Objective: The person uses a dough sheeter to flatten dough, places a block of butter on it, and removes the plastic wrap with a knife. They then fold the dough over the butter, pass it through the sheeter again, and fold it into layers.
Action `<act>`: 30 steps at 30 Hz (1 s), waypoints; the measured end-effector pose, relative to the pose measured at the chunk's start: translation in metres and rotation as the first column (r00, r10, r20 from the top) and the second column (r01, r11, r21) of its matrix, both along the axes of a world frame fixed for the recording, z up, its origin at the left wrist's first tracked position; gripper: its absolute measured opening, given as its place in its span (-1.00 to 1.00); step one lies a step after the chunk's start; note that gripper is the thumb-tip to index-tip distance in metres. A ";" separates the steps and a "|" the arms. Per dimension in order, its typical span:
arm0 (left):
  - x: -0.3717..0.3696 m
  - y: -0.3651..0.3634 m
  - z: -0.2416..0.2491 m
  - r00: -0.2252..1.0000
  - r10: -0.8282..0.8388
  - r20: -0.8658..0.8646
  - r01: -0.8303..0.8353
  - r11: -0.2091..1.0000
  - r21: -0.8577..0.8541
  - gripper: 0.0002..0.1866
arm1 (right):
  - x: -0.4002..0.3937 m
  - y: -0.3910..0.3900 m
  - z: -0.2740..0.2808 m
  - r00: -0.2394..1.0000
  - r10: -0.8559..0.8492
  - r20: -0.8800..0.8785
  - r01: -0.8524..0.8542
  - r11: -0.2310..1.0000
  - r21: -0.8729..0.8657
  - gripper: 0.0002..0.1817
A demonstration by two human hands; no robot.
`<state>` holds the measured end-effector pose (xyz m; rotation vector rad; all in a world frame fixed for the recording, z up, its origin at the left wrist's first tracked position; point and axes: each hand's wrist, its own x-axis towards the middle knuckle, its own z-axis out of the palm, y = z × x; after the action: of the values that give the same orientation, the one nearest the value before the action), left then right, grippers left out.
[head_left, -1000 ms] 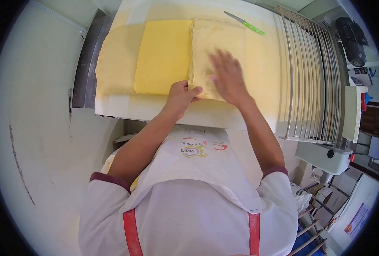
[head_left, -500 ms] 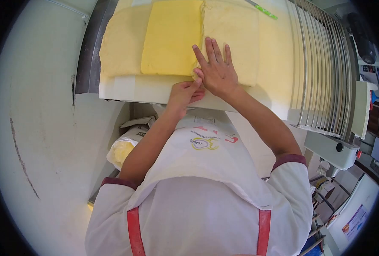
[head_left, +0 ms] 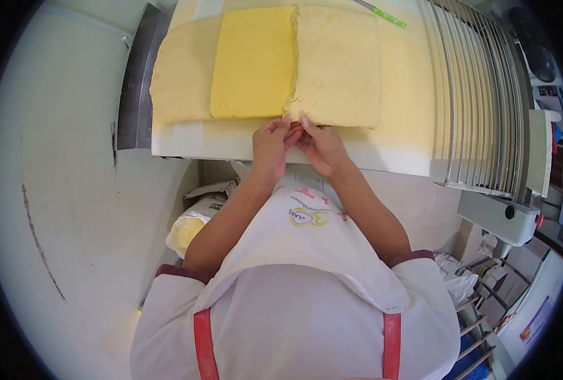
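A pale sheet of dough lies on the work surface with a smooth, brighter yellow slab, which looks like butter, on top of it. Along the slab's right side a thick dough flap lies with an uneven edge. My left hand and my right hand meet at the flap's near left corner. Both pinch the dough there between thumb and fingers, thumbs uppermost. Their other fingers curl below the corner and are partly hidden.
A knife with a green handle rests at the far side. On the right stands a metal wire guard of a machine. A dark metal edge borders the left, beside a wall. Bags sit under the table.
My right hand has left its flat, spread position on the flap and come down to the near corner, where its fingers now close beside my left hand. The left hand stays there.
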<state>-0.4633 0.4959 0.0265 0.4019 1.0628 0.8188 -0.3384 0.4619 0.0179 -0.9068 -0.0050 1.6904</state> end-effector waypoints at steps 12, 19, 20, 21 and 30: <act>-0.002 0.006 -0.015 0.999 0.018 0.035 -0.017 1.000 -0.027 -0.82 | 0.007 0.000 0.018 0.857 0.327 0.399 -0.256 0.941 -0.222 -0.80; -0.003 0.002 -0.001 0.992 -0.093 0.081 0.096 0.994 -0.043 -0.83 | -0.002 -0.008 -0.009 0.911 -0.077 0.405 0.103 0.994 -0.043 -0.77; -0.001 0.000 0.000 0.985 -0.143 0.094 0.148 0.988 -0.042 -0.83 | -0.003 -0.008 -0.010 0.890 -0.068 0.451 0.098 0.994 -0.045 -0.76; 0.003 0.003 -0.005 0.986 -0.144 0.081 0.147 0.989 -0.031 -0.82 | -0.003 -0.009 -0.010 0.866 -0.057 0.496 0.092 0.995 -0.047 -0.75; 0.018 -0.001 0.009 0.998 -0.066 0.005 0.066 0.998 -0.008 -0.78 | 0.025 -0.017 -0.003 0.955 -0.122 0.272 0.145 0.987 -0.066 -0.79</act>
<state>-0.4449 0.4949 0.0354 0.4252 1.0429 0.7563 -0.3138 0.4447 0.0148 -1.1691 -0.0519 1.4417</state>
